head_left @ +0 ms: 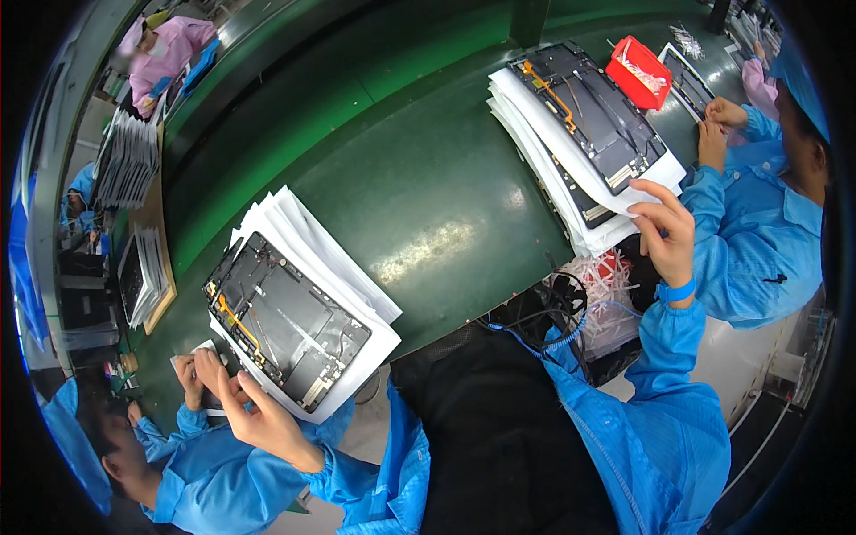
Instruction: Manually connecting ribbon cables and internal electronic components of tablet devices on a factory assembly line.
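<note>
Green bench (pixel 437 259) runs lower left to upper right across the head view, shiny patch mid-surface. Far upper left: person in pink (pixel 169 53). Left edge: piles of sheets (pixel 129 165) on a tan board (pixel 160 308).

Two work stacks on the bench, well apart. Left sheet stack (pixel 334 254): white, fanned out, left casing (pixel 294 330) flat on top. It's black, inner side up, orange flex strip along its left side. Right sheet stack (pixel 526 134): same build, right casing (pixel 593 107) on top, its orange strip also on the left. Another black casing (pixel 580 198) shows between the sheets below it.

Left hand (pixel 267 428): just beside the left stack's lower-left edge, grip apart, nothing seen in it. Right hand (pixel 667 234): fingertips at the near edge of the sheet under the right casing. Can't tell if that grip is clamped on the sheet or only touching. Blue band (pixel 678 292) on that wrist.

Red bin (pixel 639 73) with white strips beside the right casing. Clear bag (pixel 611 312) of paper strips below the bench edge, black cables (pixel 563 312) next to it. Co-workers in blue either side: right one (pixel 753 214), left one (pixel 209 473), both with hands near the bench.
</note>
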Motion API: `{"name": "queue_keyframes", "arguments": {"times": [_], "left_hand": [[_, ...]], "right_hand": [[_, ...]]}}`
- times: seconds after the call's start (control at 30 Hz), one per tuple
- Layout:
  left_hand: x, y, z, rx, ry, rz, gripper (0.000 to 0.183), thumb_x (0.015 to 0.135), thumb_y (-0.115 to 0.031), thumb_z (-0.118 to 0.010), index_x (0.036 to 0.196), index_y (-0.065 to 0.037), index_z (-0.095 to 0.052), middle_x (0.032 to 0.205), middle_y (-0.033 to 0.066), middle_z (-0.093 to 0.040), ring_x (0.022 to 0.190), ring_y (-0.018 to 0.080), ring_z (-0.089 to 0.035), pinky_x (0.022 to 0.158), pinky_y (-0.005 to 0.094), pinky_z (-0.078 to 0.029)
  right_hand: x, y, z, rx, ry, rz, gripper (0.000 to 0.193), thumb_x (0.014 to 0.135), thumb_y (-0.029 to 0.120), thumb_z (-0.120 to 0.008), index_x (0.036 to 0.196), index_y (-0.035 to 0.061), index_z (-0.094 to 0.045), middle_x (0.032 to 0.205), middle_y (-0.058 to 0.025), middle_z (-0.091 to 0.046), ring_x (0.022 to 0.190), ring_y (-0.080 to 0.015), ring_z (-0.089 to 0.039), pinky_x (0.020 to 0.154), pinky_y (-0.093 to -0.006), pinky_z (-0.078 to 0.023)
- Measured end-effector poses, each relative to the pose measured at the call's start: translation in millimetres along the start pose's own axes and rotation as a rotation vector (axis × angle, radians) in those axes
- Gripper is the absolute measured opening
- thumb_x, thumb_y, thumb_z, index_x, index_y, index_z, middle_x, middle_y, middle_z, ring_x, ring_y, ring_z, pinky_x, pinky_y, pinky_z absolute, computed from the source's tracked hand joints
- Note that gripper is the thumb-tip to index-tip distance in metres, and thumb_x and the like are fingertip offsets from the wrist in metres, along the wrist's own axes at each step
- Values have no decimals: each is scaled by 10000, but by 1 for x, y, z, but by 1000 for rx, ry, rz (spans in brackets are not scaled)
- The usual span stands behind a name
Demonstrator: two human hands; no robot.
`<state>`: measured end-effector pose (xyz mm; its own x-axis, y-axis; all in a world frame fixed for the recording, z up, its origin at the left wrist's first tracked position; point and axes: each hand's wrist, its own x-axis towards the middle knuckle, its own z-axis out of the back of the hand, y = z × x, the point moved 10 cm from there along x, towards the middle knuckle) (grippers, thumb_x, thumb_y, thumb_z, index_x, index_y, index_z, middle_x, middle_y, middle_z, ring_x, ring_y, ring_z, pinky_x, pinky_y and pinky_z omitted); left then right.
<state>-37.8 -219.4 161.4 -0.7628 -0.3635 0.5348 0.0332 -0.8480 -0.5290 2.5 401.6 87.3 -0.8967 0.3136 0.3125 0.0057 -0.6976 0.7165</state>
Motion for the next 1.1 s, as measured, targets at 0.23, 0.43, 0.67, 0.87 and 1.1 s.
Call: {"name": "queue_keyframes", "arguments": {"times": [0.23, 0.43, 0.67, 0.87, 1.1], "left_hand": [[-95, -113, -112, -901, 721, 36, 307, 1012, -48, -677, 1300, 40, -740, 956, 134, -787, 770, 167, -734, 678, 281, -587], [-185, -218, -259, -1523, 1517, 590, 546, 1184, -345, -502, 1586, 23, -483, 1483, 208, -630, 1336, 270, -650, 1105, 403, -532], [-168, -159, -266, -1351, 1086, 612, 273, 1113, -208, -665, 1300, -10, -675, 1130, -14, -666, 1019, 89, -596, 881, 286, -506], [-219, -91, -253, -1233, 1243, 757, 329, 1097, -135, -666, 1387, 19, -639, 1222, 11, -697, 1101, 107, -627, 960, 299, -521], [-224, -78, -231, -877, 1347, 543, 334, 1106, -232, -685, 1291, 46, -676, 1099, 34, -745, 1020, 101, -676, 887, 302, -561]], "right_hand": [[11, 14, -11, 177, -95, 296, 84, 1019, -10, -626, 1042, 71, -623, 1498, -301, -641, 1407, -450, -618, 1172, -469, -452], [-22, 77, -48, 2, -43, 438, 273, 720, -99, -629, 923, 67, -703, 1412, -342, -666, 1274, -514, -701, 1057, -487, -575], [-92, 162, -112, 236, 529, 473, 327, 748, 234, -965, 1025, 176, -800, 1372, -139, -732, 953, -280, -810, 709, -336, -653], [-34, 148, -129, 259, 370, 460, 206, 856, 102, -862, 1044, 56, -793, 1258, -131, -749, 932, -277, -760, 781, -377, -621], [18, 100, -226, 36, 397, 244, 194, 875, 103, -831, 1063, 61, -806, 1137, -51, -717, 1049, -293, -692, 954, -432, -535]]}}
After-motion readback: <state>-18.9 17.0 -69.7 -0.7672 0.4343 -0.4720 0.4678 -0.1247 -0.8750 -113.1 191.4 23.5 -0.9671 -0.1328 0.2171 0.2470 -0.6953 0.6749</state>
